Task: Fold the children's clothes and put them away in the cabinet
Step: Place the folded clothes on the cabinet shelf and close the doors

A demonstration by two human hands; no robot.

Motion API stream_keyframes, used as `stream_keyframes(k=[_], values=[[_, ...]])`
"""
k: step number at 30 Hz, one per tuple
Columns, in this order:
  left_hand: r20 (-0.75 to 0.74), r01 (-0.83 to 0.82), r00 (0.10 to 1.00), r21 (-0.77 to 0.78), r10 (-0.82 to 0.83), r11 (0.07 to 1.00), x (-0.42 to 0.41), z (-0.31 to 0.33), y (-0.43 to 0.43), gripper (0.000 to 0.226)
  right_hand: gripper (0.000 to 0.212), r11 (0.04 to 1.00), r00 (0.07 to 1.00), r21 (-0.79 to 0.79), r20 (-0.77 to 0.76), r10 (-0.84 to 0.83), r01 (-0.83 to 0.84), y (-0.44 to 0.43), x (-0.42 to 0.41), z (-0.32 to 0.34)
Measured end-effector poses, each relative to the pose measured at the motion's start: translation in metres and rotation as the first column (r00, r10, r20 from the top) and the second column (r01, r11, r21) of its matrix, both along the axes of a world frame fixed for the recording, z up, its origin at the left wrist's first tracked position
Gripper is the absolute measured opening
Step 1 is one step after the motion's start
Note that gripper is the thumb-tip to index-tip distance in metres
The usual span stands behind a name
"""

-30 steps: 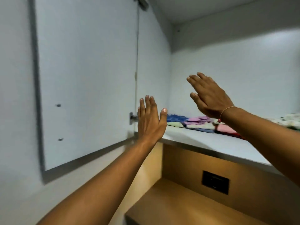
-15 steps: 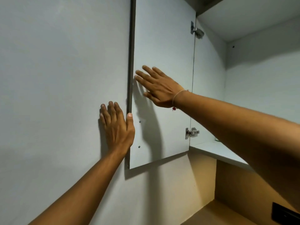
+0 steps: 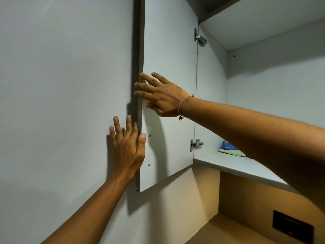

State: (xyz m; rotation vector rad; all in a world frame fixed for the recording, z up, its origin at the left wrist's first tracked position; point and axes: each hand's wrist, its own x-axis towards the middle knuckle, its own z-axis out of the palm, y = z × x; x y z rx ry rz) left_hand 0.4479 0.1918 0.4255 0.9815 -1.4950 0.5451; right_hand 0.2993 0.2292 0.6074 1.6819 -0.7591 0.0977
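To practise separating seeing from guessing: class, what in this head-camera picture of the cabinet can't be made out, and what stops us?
All in the head view:
- Folded clothes on the shelf: only a blue and green corner shows; the right forearm covers the rest.
- Cabinet door: top cut off by the frame's upper edge.
- Left hand: palm turned away, its contact hidden.
- Black wall panel: too dark to identify.

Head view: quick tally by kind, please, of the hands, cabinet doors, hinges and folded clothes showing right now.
Hands: 2 (left hand, right hand)
Cabinet door: 1, the open cabinet door
Hinges: 2 (upper hinge, lower hinge)
Folded clothes: 2 showing on the shelf (blue piece, pale green piece); more may be hidden
Total: 7
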Motion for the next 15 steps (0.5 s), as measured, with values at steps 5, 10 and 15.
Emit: stream_keyframes(k=[5,10,15], values=[[0.047,0.307,0.951,-0.245,-0.305,0.919,-0.039,0.007,0.021,0.05,0.057,1.0,1.0,-0.004,-0.008,0.018,-0.018,0.047,-0.068,0.005],[0.069,0.532,0.845,-0.2,-0.53,0.823,-0.127,0.018,0.032,0.053,0.056,0.998,0.999,-0.059,0.042,-0.02,0.022,0.101,-0.169,-0.003],[0.169,0.643,0.726,0.178,-0.667,0.745,-0.233,0.024,0.018,0.057,0.067,0.971,0.94,-0.071,0.275,-0.202,0.23,0.136,-0.258,-0.029]])
